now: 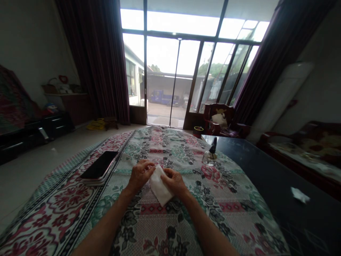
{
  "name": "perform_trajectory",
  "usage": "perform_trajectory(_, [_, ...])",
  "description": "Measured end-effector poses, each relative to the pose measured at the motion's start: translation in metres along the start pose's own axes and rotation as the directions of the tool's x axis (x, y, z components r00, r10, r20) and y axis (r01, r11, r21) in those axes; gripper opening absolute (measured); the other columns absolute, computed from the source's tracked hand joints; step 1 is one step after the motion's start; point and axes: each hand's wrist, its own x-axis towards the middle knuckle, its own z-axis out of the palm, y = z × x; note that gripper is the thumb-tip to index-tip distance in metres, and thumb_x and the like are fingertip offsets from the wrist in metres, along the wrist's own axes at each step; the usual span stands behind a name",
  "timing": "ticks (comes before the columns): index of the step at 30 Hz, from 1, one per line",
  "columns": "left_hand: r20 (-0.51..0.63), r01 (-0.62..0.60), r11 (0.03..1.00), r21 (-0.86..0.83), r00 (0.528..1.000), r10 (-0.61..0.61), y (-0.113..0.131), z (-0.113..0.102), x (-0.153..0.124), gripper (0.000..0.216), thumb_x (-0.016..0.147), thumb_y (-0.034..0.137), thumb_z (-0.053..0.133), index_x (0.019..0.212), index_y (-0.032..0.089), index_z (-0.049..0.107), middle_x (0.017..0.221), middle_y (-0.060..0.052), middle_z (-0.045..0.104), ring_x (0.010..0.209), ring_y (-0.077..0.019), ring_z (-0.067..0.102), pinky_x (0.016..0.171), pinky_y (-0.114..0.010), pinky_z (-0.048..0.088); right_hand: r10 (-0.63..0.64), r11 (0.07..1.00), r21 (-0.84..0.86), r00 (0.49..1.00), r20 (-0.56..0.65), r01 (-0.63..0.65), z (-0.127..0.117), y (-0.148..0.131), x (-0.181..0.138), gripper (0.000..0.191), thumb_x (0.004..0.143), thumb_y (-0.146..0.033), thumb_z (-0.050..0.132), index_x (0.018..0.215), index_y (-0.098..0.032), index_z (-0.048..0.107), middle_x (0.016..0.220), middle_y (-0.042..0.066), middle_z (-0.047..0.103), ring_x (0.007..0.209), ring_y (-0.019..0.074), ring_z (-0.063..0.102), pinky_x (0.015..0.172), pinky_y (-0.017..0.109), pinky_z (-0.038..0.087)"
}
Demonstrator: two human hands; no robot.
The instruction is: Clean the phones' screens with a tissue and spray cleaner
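Observation:
A folded white tissue (161,188) is held between both hands above the patterned tablecloth (186,220). My left hand (140,174) pinches its upper left edge with thumb and fingertips. On the other side, my right hand (174,180) grips the upper right part, thumb on top and fingers curled behind. The tissue slants, its lower end hanging toward me. Some of the right fingers are hidden behind it. To the left of my hands, a dark-screened phone (99,165) lies on a small stack. A small clear glass bottle with a black top (210,156) stands to the right.
A dark glossy table (271,170) adjoins on the right, with a crumpled white tissue (300,195) on it. Beyond are a wooden chair (218,119) holding a cushion, a sofa (317,149) and glass doors (170,85). Dark curtains (96,53) hang at both sides.

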Motion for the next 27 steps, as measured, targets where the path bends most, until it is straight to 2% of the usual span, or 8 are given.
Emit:
perform_trajectory(4, [0.08,-0.174,0.975,0.137,0.983,0.164,0.008,0.001,0.0,0.018,0.084,0.025,0.059,0.095,0.019,0.071,0.091,-0.006,0.063,0.085,-0.0175,0.061,0.079,-0.028,0.049,-0.117,0.976,-0.187,0.993,-0.016,0.112,0.0,-0.006,-0.003,0.025,0.074,-0.023,0.058,0.095,-0.017,0.07,0.085,0.004,0.071,0.075,0.0182,0.064,0.066,0.027,0.049])
perform_trajectory(13, [0.233,-0.253,0.904,0.344,0.956,0.178,0.021,-0.008,0.0,0.022,0.087,0.022,0.05,0.09,0.02,0.072,0.086,-0.006,0.064,0.086,-0.0191,0.059,0.078,-0.028,0.045,-0.34,0.784,-0.539,0.939,0.043,0.308,0.007,-0.026,-0.012,0.022,0.074,-0.013,0.055,0.092,-0.017,0.067,0.089,0.006,0.069,0.082,0.0188,0.062,0.076,0.028,0.045])
perform_trajectory(15, [0.199,-0.171,0.946,0.275,0.973,0.118,0.023,-0.009,0.002,0.022,0.083,0.02,0.051,0.082,0.019,0.073,0.081,-0.005,0.065,0.083,-0.0187,0.059,0.078,-0.028,0.043,-0.366,0.723,-0.605,0.927,0.075,0.335,0.008,-0.027,-0.013,0.02,0.075,-0.012,0.055,0.091,-0.017,0.066,0.088,0.007,0.068,0.083,0.0193,0.061,0.077,0.027,0.044])
perform_trajectory(17, [0.133,0.03,0.991,0.131,0.99,-0.047,0.022,-0.009,0.004,0.019,0.077,0.021,0.054,0.071,0.018,0.072,0.075,-0.004,0.065,0.076,-0.0175,0.059,0.075,-0.027,0.042,-0.378,0.685,-0.637,0.92,0.105,0.354,0.008,-0.027,-0.014,0.021,0.076,-0.011,0.054,0.093,-0.017,0.065,0.088,0.007,0.066,0.084,0.0194,0.06,0.077,0.027,0.043])
perform_trajectory(19, [0.101,0.291,0.955,-0.06,0.953,-0.285,0.018,-0.008,0.005,0.015,0.07,0.025,0.058,0.062,0.017,0.068,0.065,-0.001,0.062,0.068,-0.0164,0.056,0.066,-0.025,0.041,-0.382,0.668,-0.643,0.914,0.136,0.374,0.008,-0.029,-0.015,0.024,0.077,-0.01,0.053,0.097,-0.016,0.064,0.09,0.008,0.066,0.085,0.0192,0.059,0.079,0.027,0.043])
perform_trajectory(21, [0.119,0.468,0.862,-0.193,0.884,-0.453,0.012,-0.006,0.006,0.017,0.065,0.029,0.056,0.055,0.018,0.062,0.053,0.002,0.053,0.057,-0.0147,0.05,0.056,-0.025,0.037,-0.381,0.662,-0.635,0.908,0.172,0.398,0.007,-0.033,-0.015,0.026,0.079,-0.01,0.052,0.101,-0.016,0.063,0.093,0.008,0.065,0.087,0.019,0.059,0.081,0.028,0.043])
perform_trajectory(23, [0.152,0.542,0.805,-0.239,0.84,-0.52,0.006,-0.004,0.005,0.02,0.065,0.031,0.05,0.049,0.019,0.053,0.046,0.003,0.045,0.047,-0.0126,0.042,0.048,-0.025,0.033,-0.373,0.669,-0.617,0.905,0.203,0.415,0.006,-0.037,-0.015,0.026,0.079,-0.01,0.053,0.102,-0.017,0.063,0.094,0.007,0.065,0.088,0.0186,0.059,0.082,0.028,0.044])
perform_trajectory(27, [0.203,0.589,0.773,-0.236,0.808,-0.554,0.002,-0.004,0.006,0.024,0.064,0.031,0.046,0.043,0.021,0.045,0.041,0.003,0.042,0.039,-0.0113,0.037,0.042,-0.025,0.03,-0.366,0.696,-0.586,0.907,0.207,0.415,0.001,-0.042,-0.015,0.026,0.079,-0.009,0.054,0.102,-0.018,0.063,0.094,0.006,0.066,0.088,0.0183,0.06,0.082,0.03,0.045])
